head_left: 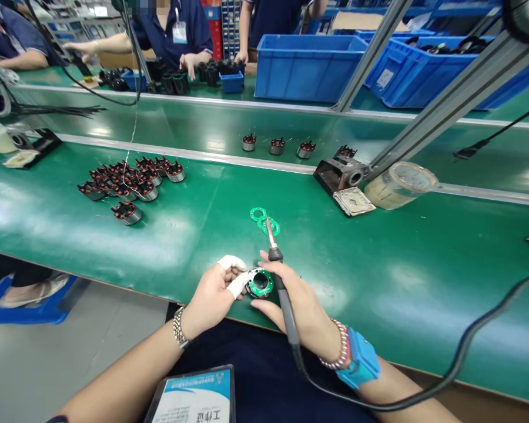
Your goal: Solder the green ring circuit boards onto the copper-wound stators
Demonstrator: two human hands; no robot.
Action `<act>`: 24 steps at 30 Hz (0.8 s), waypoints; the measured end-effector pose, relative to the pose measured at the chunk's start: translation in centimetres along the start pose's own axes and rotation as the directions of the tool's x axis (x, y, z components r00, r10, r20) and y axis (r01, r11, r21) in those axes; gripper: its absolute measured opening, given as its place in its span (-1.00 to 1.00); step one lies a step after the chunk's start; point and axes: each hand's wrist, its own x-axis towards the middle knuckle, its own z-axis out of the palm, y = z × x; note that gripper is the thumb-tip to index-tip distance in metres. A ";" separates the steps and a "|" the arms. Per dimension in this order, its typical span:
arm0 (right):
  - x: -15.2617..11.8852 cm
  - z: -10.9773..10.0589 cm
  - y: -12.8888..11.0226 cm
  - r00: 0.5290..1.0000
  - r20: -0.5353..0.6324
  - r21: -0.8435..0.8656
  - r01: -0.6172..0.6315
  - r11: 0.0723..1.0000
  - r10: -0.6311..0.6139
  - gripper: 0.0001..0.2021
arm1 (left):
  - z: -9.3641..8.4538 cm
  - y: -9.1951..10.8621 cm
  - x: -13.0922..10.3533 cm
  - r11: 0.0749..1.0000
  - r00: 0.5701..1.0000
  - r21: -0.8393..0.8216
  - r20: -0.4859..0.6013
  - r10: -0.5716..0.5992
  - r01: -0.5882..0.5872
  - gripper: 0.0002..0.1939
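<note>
My left hand [216,294], with white finger cots on thumb and forefinger, grips a motor stator [260,283] at its left side. A green ring-shaped circuit board covers the stator's top. In my right hand [304,305] lies a soldering iron [284,299], its tip pointing away from me and up. The right thumb and fingertips reach around the stator's right side; whether they touch it I cannot tell. Just beyond the hands, several loose green ring boards [258,215] lie on the green bench [203,235], partly behind the iron's tip.
Several wound stators [126,179] cluster at the left; more stand in a row on the ledge [277,145]. An iron stand [341,176] and a plastic tub [399,185] sit at the right. The iron's cable [462,346] crosses my right forearm. Co-workers and blue bins [308,67] are across.
</note>
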 end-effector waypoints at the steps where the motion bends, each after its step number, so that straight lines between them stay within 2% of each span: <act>1: 0.1 0.2 0.1 1.000 0.007 0.008 -0.003 1.000 0.003 -0.59 | 0.0 0.1 0.0 1.000 1.000 -0.002 -0.015 0.020 -0.020 -0.89; 3: 0.2 0.4 0.3 1.000 0.012 0.021 0.002 1.000 -0.002 -0.63 | -0.1 0.2 0.2 0.998 0.999 -0.027 -0.013 0.047 -0.047 -0.83; 7: 0.3 -0.1 0.6 0.999 0.041 0.056 0.020 0.998 -0.022 -0.64 | -1.0 0.2 0.7 0.995 0.994 -0.098 0.102 0.024 -0.014 -0.82; 8: 0.2 -0.1 0.6 0.998 0.048 0.064 0.027 0.998 -0.030 -0.64 | -1.3 0.1 0.8 0.998 0.991 -0.055 0.129 0.044 -0.037 -0.83; 10: 0.2 -0.2 0.8 0.997 0.056 0.075 0.041 0.996 -0.045 -0.64 | -2.1 0.0 0.7 0.975 0.972 0.140 0.185 0.147 -0.174 -0.84; 12: 0.1 -0.1 1.0 0.997 0.055 0.081 0.053 0.995 -0.058 -0.63 | -2.8 -0.2 0.6 0.836 0.916 0.388 0.263 0.303 -0.387 -0.80; 14: 0.2 0.0 1.1 0.997 0.050 0.081 0.055 0.995 -0.059 -0.63 | -3.2 -0.4 0.5 0.606 0.831 0.571 0.329 0.449 -0.554 -0.79; 17: 0.2 0.1 1.1 0.997 0.046 0.076 0.055 0.996 -0.058 -0.64 | -3.2 -0.5 0.4 0.321 0.707 0.691 0.387 0.592 -0.648 -0.83; 20: 0.2 0.1 1.1 0.997 0.048 0.076 0.053 0.996 -0.057 -0.64 | -3.1 -0.5 0.5 0.184 0.634 0.719 0.424 0.647 -0.670 -0.80; 22: 0.1 0.1 1.1 0.997 0.051 0.077 0.047 0.996 -0.051 -0.64 | -2.9 -0.5 0.5 0.141 0.612 0.730 0.433 0.662 -0.669 -0.79; 24: 0.0 0.2 1.1 0.998 0.047 0.077 0.045 0.996 -0.048 -0.63 | -2.5 -0.8 0.5 0.125 0.609 0.748 0.417 0.675 -0.651 -0.81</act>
